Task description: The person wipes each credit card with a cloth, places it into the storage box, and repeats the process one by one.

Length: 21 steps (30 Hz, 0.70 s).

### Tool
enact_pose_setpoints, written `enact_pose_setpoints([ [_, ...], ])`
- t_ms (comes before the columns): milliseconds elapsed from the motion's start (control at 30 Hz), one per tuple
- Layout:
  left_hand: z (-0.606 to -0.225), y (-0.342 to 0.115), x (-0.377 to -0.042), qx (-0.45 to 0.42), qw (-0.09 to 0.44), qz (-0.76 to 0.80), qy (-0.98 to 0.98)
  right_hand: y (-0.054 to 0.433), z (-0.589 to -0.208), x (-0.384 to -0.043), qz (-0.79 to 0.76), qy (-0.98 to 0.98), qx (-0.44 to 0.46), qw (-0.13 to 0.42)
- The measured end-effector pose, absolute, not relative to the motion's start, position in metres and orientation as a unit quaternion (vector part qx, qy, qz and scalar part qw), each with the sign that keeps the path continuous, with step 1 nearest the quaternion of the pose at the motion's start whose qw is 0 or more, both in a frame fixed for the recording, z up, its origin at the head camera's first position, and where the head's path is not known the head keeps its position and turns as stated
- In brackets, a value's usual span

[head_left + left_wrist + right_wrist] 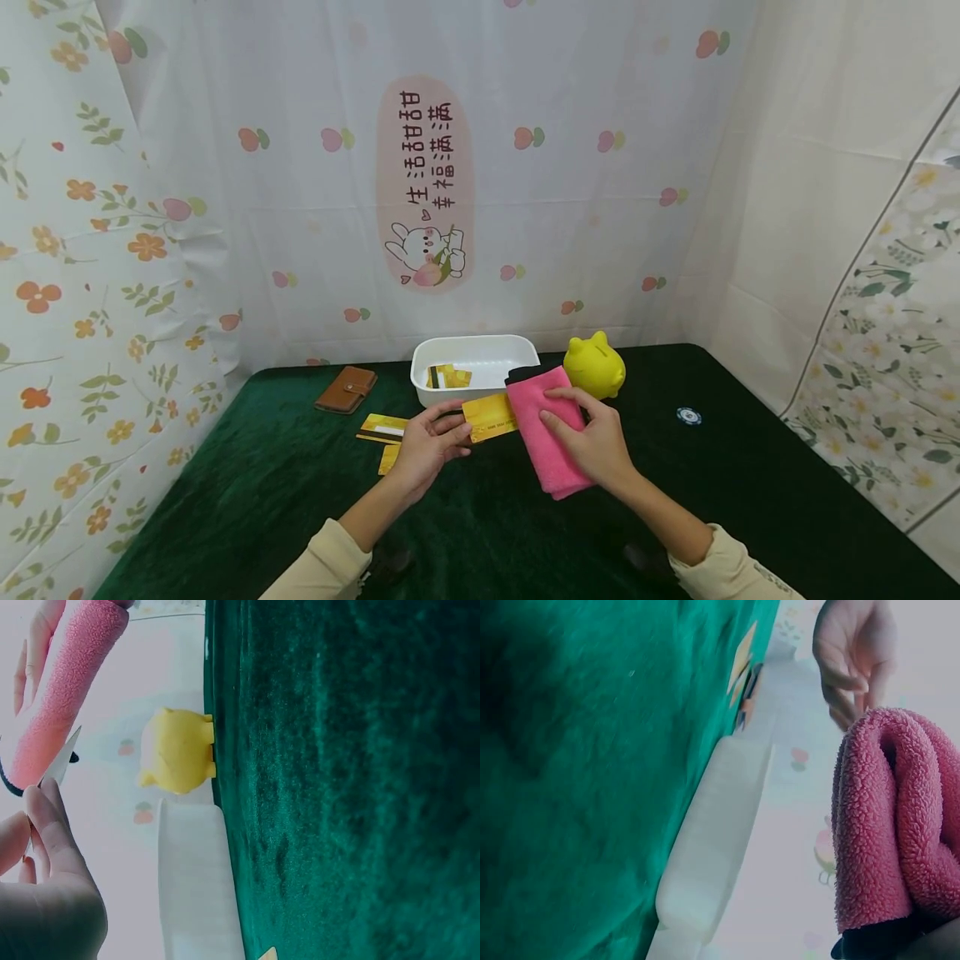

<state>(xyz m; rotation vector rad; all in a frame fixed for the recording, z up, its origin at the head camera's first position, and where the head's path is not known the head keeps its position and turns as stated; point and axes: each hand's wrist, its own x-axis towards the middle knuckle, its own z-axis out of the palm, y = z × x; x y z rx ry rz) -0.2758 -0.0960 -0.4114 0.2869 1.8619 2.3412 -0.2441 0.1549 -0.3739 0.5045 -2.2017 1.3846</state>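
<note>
Between the thumb and fingers of my left hand [431, 442] is a yellow bank card [487, 418], whose far end reaches the pink cloth in the head view. In the left wrist view the card [60, 761] appears nearly edge-on. My right hand [600, 429] grips the folded pink towel-like cloth [542, 442], thumb and fingers across its front. Black fabric [521, 373] shows along the cloth's top edge. Seen from the right wrist, the fluffy cloth [874, 847] is folded over in thick layers. Both hands are raised above the green table cover.
Behind the hands stands a white tub [517, 357] with several yellow cards [453, 377] inside. To its right is a yellow piggy bank [596, 367]. A brown wallet [347, 390] and loose cards [381, 427] lie left. A poker chip [688, 416] lies far right.
</note>
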Motion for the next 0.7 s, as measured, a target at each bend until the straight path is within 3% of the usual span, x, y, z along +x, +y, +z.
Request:
enact_pose_setpoints([
  [133,-0.411,-0.096,-0.275,0.093,0.061,0.78,0.615,0.155,-0.389,-0.255,0.519,-0.799,0.196,0.233],
  [700,-0.407,-0.089,-0.278,0.088,0.04,0.791,0.604,0.129,-0.389,-0.263,0.526,-0.791,0.229,0.214],
])
